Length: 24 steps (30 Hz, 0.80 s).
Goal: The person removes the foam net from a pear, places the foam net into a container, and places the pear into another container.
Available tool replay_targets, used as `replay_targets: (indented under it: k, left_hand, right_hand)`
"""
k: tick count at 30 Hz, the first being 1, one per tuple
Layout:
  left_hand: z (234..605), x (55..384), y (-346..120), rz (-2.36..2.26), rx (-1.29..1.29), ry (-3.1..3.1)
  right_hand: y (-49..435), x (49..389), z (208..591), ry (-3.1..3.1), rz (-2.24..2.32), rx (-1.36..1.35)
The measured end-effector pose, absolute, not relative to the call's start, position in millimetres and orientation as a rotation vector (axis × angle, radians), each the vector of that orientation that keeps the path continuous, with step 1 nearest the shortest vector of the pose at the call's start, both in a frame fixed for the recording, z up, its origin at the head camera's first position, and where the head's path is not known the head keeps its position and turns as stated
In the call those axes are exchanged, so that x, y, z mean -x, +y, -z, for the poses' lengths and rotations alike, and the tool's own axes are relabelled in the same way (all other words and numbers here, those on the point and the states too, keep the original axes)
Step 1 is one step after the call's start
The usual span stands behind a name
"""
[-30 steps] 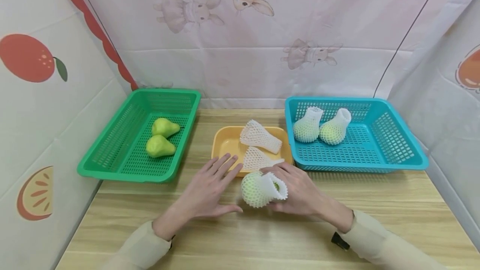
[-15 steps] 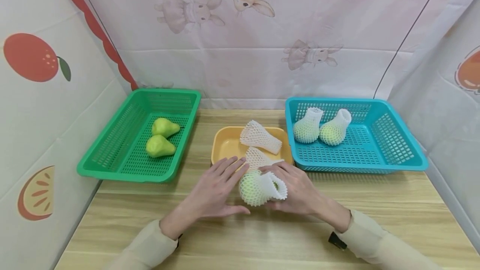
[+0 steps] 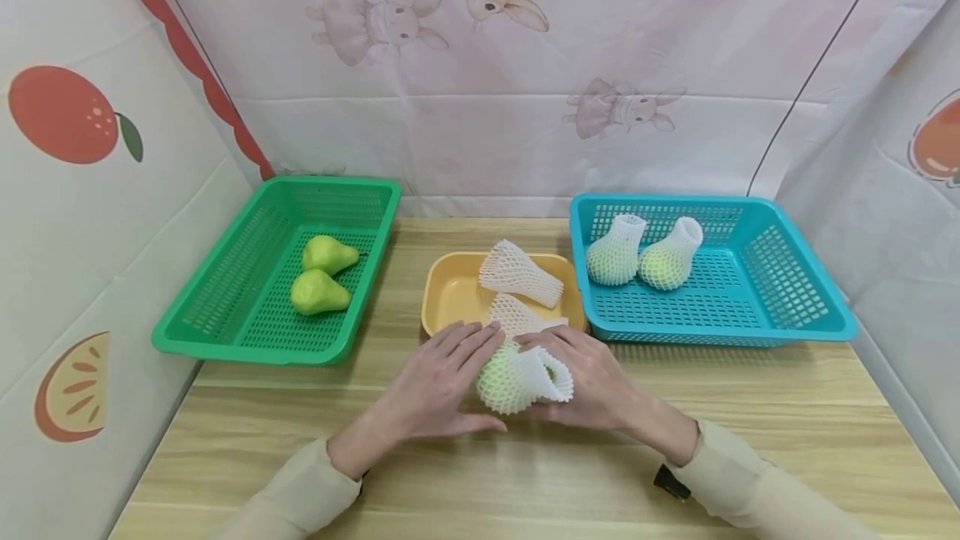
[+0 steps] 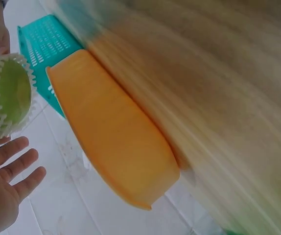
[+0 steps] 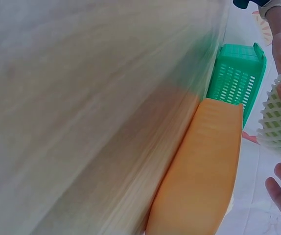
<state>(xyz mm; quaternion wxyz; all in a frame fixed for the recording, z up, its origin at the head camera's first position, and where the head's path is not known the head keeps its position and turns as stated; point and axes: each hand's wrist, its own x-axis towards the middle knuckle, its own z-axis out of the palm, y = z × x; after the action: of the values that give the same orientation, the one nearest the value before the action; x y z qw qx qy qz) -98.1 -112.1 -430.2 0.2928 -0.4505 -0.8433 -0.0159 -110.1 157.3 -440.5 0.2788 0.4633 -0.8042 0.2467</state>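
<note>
A green pear point(image 3: 498, 382) in a white foam net sleeve point(image 3: 542, 373) is held above the table in my right hand point(image 3: 592, 377), the sleeve's open end pointing right. My left hand point(image 3: 442, 382) is at the pear's left side with fingers extended; whether it touches the net cannot be told. In the left wrist view the pear point(image 4: 14, 93) shows through the sleeve's opening. The right wrist view has the netted pear point(image 5: 280, 117) with a thumb on it. Just behind the hands, an orange tray point(image 3: 442, 298) holds two white foam sleeves point(image 3: 521, 273), the nearer partly hidden.
At the left stands a green basket point(image 3: 225, 348) with two bare pears point(image 3: 321, 292). A blue basket point(image 3: 720, 332) on the right contains two netted pears point(image 3: 667, 257). Printed cloth walls point(image 3: 480, 148) close off the back and both sides of the wooden table point(image 3: 465, 490).
My left hand has moved right, closer to the netted pear. The pear has shifted very slightly left in my right hand. Baskets and tray have not moved.
</note>
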Motion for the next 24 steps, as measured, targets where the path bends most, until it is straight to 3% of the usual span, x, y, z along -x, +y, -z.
replay_targets:
  k: [24]
  left_hand:
    - [434.1, 102.1, -105.7, 0.201, 1.261, -2.077]
  right_hand:
    - [160.3, 109.6, 442.8, -2.124, -0.798, -1.278]
